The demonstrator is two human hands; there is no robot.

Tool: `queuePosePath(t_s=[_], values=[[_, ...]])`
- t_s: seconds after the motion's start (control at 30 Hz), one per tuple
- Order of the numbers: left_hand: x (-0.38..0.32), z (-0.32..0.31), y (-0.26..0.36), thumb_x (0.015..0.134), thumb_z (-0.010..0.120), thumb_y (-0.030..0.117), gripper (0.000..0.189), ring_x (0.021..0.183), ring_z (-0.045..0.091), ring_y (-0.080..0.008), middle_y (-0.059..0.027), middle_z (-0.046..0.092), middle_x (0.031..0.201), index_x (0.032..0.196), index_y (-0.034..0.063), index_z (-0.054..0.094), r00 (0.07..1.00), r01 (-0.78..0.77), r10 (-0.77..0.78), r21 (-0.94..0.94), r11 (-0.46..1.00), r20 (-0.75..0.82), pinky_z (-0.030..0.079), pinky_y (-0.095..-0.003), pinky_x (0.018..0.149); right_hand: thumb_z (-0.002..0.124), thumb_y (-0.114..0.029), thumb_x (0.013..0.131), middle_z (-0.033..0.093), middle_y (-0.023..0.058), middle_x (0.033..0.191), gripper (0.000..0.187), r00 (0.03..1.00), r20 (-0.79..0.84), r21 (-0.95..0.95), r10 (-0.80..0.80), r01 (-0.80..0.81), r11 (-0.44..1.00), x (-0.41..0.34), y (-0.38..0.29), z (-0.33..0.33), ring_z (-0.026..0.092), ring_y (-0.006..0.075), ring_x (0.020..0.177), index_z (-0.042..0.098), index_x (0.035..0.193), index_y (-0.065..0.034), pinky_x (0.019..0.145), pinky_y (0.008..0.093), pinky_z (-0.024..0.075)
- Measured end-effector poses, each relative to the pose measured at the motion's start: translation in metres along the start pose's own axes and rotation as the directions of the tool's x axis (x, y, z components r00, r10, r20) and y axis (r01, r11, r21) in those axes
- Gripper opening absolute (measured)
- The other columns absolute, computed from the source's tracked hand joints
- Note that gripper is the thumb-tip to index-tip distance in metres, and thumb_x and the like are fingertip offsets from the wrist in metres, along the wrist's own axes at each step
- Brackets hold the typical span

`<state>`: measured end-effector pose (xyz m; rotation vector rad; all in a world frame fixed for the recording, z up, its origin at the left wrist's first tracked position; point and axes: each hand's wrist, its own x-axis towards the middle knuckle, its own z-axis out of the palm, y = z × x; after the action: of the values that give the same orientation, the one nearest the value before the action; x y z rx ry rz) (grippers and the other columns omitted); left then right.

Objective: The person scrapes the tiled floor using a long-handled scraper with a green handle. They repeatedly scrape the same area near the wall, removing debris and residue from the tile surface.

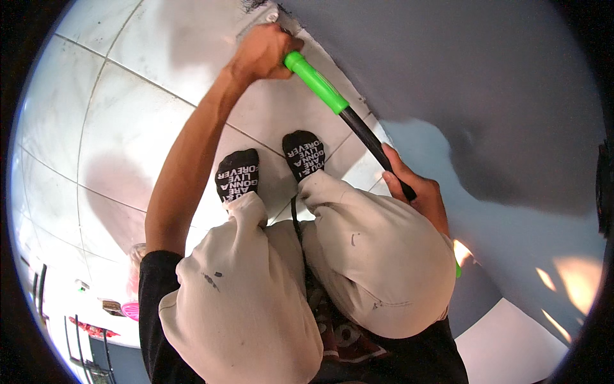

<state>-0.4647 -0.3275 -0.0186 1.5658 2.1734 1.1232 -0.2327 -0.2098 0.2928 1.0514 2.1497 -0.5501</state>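
Note:
A black pole (364, 132) with a bright green sleeve (317, 82) slants across the view above my feet. My left hand (266, 52) is closed around this long-handled tool, just past the green sleeve at the top. Beyond that fist is a pale head piece (259, 19), with dark bristles (253, 5) partly cut off by the frame. Lower down, my right hand (422, 192) grips the black pole beside my knee. A bit of green (458, 270) shows past the knee; whether it belongs to the pole I cannot tell.
White floor tiles (139, 125) meet a grey-blue wall (460, 86) close on the right. I squat with my socked feet (303, 151) near that wall. At the left lie a pink round object (130, 311) and a red patterned item (93, 327), near thin dark bars (79, 343).

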Motion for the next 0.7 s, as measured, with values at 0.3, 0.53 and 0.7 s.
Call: queuePosePath(t_s=[0.3,0.53,0.7], values=[[-0.005,0.009,0.006,0.061,0.078,0.026,0.025,0.075,0.069,-0.0365,-0.0134,0.066,0.069,0.083,0.0139,0.073,1.000,0.004,-0.004,-0.007,1.000,-0.008,0.056,-0.0486,0.067,0.066,-0.027,0.103,0.076,0.0194,0.103,0.048,0.989,-0.103,-0.038,-0.106,0.102,0.994,-0.012,0.006,0.015,0.077,0.0347,0.089,0.057,0.150,-0.0313,0.075,0.0409,0.0574],[-0.003,-0.028,-0.038,0.063,0.082,0.026,0.028,0.079,0.069,-0.0355,-0.0113,0.071,0.076,0.087,0.0138,0.077,1.000,0.022,-0.022,0.037,0.999,-0.008,0.056,-0.0455,0.073,0.062,-0.025,0.105,0.076,0.0205,0.099,0.049,0.990,-0.064,-0.054,-0.123,0.119,0.991,0.011,-0.041,0.004,0.077,0.0355,0.085,0.053,0.153,-0.0301,0.073,0.0451,0.0565],[-0.011,-0.014,-0.024,0.062,0.080,0.027,0.027,0.079,0.070,-0.0366,-0.0129,0.071,0.075,0.086,0.0140,0.076,0.993,-0.036,0.035,0.001,0.999,-0.110,0.057,-0.0471,0.074,0.066,-0.013,0.102,0.076,0.0184,0.118,0.044,0.995,-0.058,-0.063,-0.075,0.072,0.995,0.002,-0.033,0.004,0.058,0.0128,0.073,0.063,0.146,-0.0213,0.078,0.0288,0.0534]])
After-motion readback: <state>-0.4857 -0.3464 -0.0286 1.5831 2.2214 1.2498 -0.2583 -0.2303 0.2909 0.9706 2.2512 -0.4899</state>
